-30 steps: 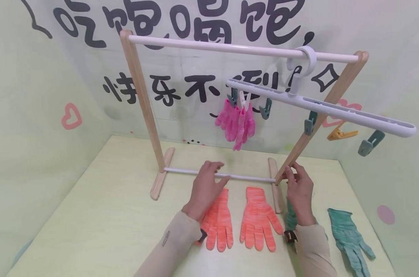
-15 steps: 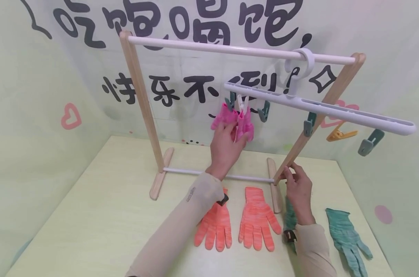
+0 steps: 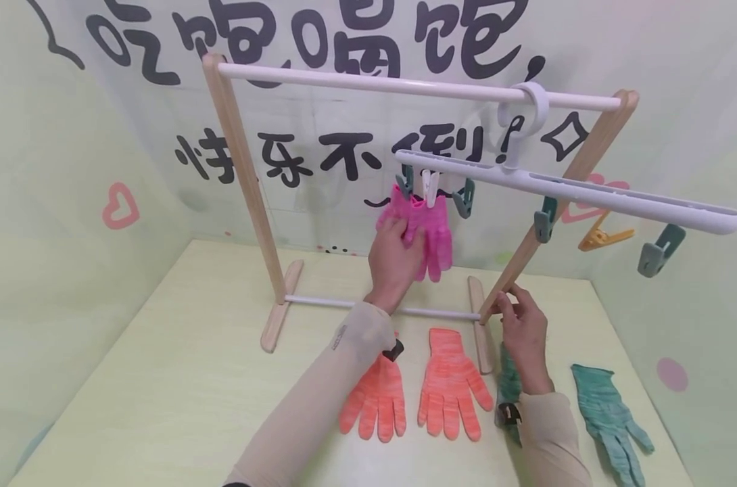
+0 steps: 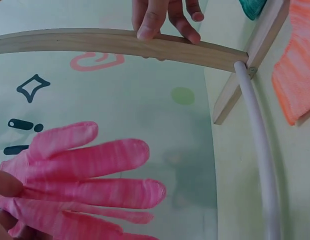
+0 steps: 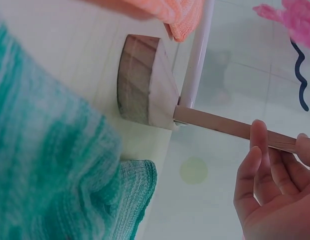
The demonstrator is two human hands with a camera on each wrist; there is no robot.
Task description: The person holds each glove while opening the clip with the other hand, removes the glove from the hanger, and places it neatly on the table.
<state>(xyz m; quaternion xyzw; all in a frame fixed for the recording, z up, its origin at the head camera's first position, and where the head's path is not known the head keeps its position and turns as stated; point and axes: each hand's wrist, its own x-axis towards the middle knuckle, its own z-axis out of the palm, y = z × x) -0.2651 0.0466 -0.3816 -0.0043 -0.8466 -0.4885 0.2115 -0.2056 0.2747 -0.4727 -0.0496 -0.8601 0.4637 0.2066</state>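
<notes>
A pair of pink knit gloves [image 3: 439, 233] hangs by clips from the white hanger [image 3: 624, 197]. My left hand [image 3: 394, 265] pinches one of them below its cuff; in the left wrist view, thumb and fingers press the pink fabric [image 4: 90, 165] from both sides. A white clothes peg [image 3: 430, 188] and a dark green clip [image 3: 406, 181] sit at the cuffs. My right hand [image 3: 525, 335] holds the lower part of the rack's right wooden upright [image 3: 566, 179], with the thumb on one side and fingertips on the other in the right wrist view.
The hanger hooks over the rack's top rod [image 3: 368, 82]. Several other green clips [image 3: 545, 220] and an orange peg [image 3: 606, 235] hang from it. Two orange gloves [image 3: 452, 385] lie flat on the table [image 3: 161, 392], and two green gloves [image 3: 612, 419] lie at the right.
My left hand has risen from near the lower rod to the pink gloves and taken hold of one. The gloves have turned and spread wider. My right hand stays on the upright.
</notes>
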